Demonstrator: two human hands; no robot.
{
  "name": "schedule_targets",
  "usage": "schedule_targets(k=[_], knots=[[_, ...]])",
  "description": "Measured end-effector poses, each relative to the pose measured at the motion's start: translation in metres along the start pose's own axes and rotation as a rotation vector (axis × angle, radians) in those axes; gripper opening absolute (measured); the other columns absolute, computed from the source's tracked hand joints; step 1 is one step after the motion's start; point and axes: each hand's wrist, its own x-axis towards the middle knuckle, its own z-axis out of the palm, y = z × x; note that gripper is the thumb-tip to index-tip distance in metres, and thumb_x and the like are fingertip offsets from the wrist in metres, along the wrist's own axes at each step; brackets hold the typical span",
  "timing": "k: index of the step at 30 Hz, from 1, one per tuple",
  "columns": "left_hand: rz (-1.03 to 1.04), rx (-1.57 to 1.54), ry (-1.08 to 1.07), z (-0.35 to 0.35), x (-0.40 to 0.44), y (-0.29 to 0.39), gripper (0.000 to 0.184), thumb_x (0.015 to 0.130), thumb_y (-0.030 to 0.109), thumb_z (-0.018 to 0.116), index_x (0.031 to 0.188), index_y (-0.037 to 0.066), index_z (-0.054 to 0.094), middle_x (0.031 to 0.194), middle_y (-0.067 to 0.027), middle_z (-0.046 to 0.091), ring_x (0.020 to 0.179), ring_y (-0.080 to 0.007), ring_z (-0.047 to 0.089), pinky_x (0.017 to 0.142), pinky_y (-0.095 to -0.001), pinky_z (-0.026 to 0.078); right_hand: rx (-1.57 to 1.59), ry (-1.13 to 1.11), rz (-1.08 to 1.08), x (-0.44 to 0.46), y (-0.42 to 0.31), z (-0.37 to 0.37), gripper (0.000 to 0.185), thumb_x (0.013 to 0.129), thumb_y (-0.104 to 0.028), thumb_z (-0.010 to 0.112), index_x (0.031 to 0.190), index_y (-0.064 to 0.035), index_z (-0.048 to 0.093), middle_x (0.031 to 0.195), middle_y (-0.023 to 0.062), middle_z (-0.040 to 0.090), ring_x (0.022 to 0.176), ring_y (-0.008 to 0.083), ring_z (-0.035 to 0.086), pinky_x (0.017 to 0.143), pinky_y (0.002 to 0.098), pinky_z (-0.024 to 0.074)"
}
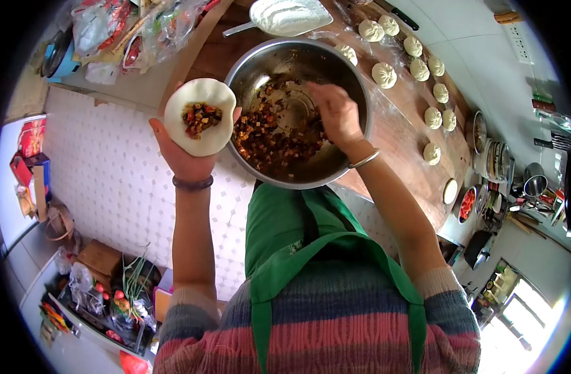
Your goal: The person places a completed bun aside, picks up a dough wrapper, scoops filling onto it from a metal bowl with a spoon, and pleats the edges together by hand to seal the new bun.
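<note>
My left hand [188, 163] holds up a round dough wrapper [209, 138] beside the bowl, with the thumb sticking out at its left and the fingers under it. A small heap of diced filling [201, 118] lies in the middle of the wrapper. My right hand [336, 112] is inside the large steel bowl [360, 93], its fingers curled over the right part of it. Whatever those fingers grip is hidden from me. Chopped brown, orange and red filling [266, 140] covers much of the bowl's bottom, and part of the bare metal shows.
Several pleated buns [384, 75] sit on the wooden table [404, 124] right of the bowl. A scoop of flour [288, 15] lies behind it. Farther right are a flat dough round [450, 191] and a bowl of red pieces [467, 204]. Plastic bags [101, 28] crowd the back left.
</note>
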Motion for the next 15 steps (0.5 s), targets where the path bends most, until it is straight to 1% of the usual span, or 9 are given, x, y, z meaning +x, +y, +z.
schedule_targets(k=[1, 2, 3, 5, 6, 7, 9, 12, 15], knots=[[0.0, -0.007, -0.006, -0.001, 0.0, -0.001, 0.079, 0.086, 0.072, 0.034, 0.141, 0.014, 0.036, 0.142, -0.0121, 0.038, 0.132, -0.0373, 0.036, 0.107, -0.0642, 0.026, 0.046, -0.109, 0.016, -0.003, -0.009, 0.004, 0.022, 0.086, -0.003, 0.055, 0.105, -0.0039, 0.067, 0.094, 0.015, 0.067, 0.087, 0.0327, 0.062, 0.079, 0.0385, 0.0512], [-0.001, -0.015, -0.011, -0.002, 0.0, -0.003, 0.08, 0.086, 0.072, 0.035, 0.141, 0.014, 0.035, 0.142, -0.0121, 0.038, 0.132, -0.0372, 0.036, 0.107, -0.0641, 0.026, 0.124, -0.198, -0.08, -0.009, -0.019, 0.001, 0.023, 0.084, -0.002, 0.059, 0.105, -0.0055, 0.068, 0.091, 0.014, 0.067, 0.086, 0.031, 0.062, 0.078, 0.0385, 0.0512], [-0.004, -0.023, -0.014, -0.004, 0.0, -0.004, 0.08, 0.086, 0.072, 0.036, 0.141, 0.014, 0.035, 0.142, -0.0121, 0.038, 0.132, -0.0371, 0.036, 0.107, -0.0641, 0.026, 0.152, -0.223, -0.103, -0.014, -0.025, -0.005, 0.023, 0.083, -0.001, 0.06, 0.105, -0.0056, 0.068, 0.091, 0.0138, 0.067, 0.085, 0.0307, 0.062, 0.078, 0.0385, 0.0513], [0.015, -0.051, -0.031, -0.012, 0.003, -0.004, 0.079, 0.087, 0.072, 0.031, 0.141, 0.015, 0.034, 0.141, -0.0111, 0.039, 0.13, -0.0383, 0.038, 0.102, -0.0688, 0.029, 0.208, -0.273, -0.158, -0.021, -0.024, -0.02, 0.024, 0.082, 0.0, 0.061, 0.104, -0.0059, 0.068, 0.09, 0.0135, 0.067, 0.084, 0.03, 0.063, 0.077, 0.0384, 0.0516], [0.024, -0.065, -0.043, -0.016, 0.004, -0.005, 0.078, 0.088, 0.072, 0.028, 0.141, 0.016, 0.034, 0.141, -0.0105, 0.039, 0.129, -0.0389, 0.039, 0.099, -0.0711, 0.031, 0.159, -0.181, -0.141, -0.022, -0.019, -0.025, 0.025, 0.081, 0.001, 0.062, 0.105, -0.0056, 0.068, 0.089, 0.013, 0.067, 0.083, 0.0289, 0.063, 0.075, 0.0377, 0.0522], [0.032, -0.06, -0.047, -0.018, 0.005, -0.005, 0.079, 0.087, 0.073, 0.029, 0.142, 0.016, 0.034, 0.141, -0.0104, 0.039, 0.129, -0.0388, 0.039, 0.099, -0.0714, 0.031, 0.122, -0.096, -0.027, -0.025, -0.011, -0.028, 0.024, 0.083, -0.001, 0.061, 0.105, -0.004, 0.068, 0.09, 0.0122, 0.067, 0.083, 0.0286, 0.063, 0.073, 0.0362, 0.0527], [0.052, -0.049, -0.059, -0.022, 0.007, -0.006, 0.08, 0.086, 0.074, 0.03, 0.142, 0.016, 0.033, 0.141, -0.0101, 0.039, 0.129, -0.0387, 0.038, 0.098, -0.072, 0.031, 0.077, -0.003, 0.153, -0.027, 0.001, -0.024, 0.022, 0.086, -0.005, 0.059, 0.106, -0.0026, 0.068, 0.089, 0.0113, 0.068, 0.079, 0.0235, 0.065, 0.07, 0.0323, 0.0524], [0.011, -0.287, -0.264, -0.029, 0.009, -0.007, 0.082, 0.085, 0.074, 0.032, 0.143, 0.016, 0.032, 0.141, -0.0098, 0.039, 0.129, -0.0387, 0.038, 0.098, -0.0733, 0.03, 0.33, -0.114, 0.471, -0.045, -0.002, -0.008, 0.021, 0.091, -0.01, 0.055, 0.107, -0.0015, 0.067, 0.084, 0.0095, 0.069, 0.073, 0.0161, 0.063, 0.067, 0.0282, 0.0511], [0.071, -0.088, -0.064, -0.015, 0.003, -0.009, 0.082, 0.085, 0.074, 0.035, 0.142, 0.015, 0.032, 0.141, -0.0097, 0.038, 0.13, -0.0384, 0.037, 0.1, -0.075, 0.026, 0.521, -0.279, 0.635, -0.053, -0.018, 0.001, 0.023, 0.093, -0.013, 0.054, 0.108, -0.0004, 0.066, 0.08, 0.0079, 0.068, 0.069, 0.0096, 0.06, 0.065, 0.025, 0.0498]])
